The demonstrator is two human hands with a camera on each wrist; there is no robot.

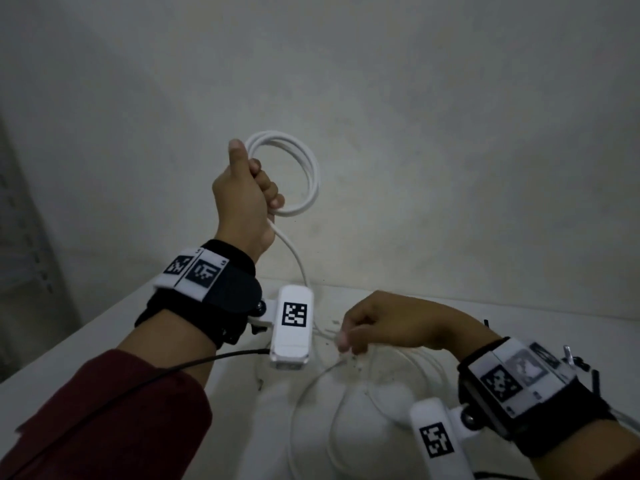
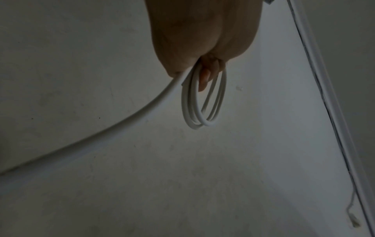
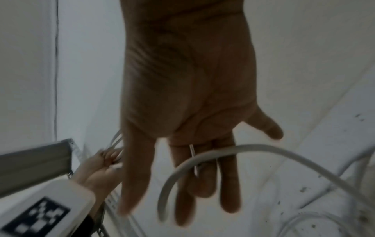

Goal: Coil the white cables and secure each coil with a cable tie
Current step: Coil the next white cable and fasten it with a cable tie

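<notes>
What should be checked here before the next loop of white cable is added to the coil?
1. Left hand grips the coil of round white cable firmly: ok.
2. Loops lie together, none slipping out: ok.
3. Free run of cable leads down from the coil to the white table: ok.
4. Right hand has hold of the free run: cannot tell; its fingers look extended in the right wrist view.
5. Loose cable on the table free of knots: cannot tell.
6. Cable tie ready: cannot tell.
</notes>
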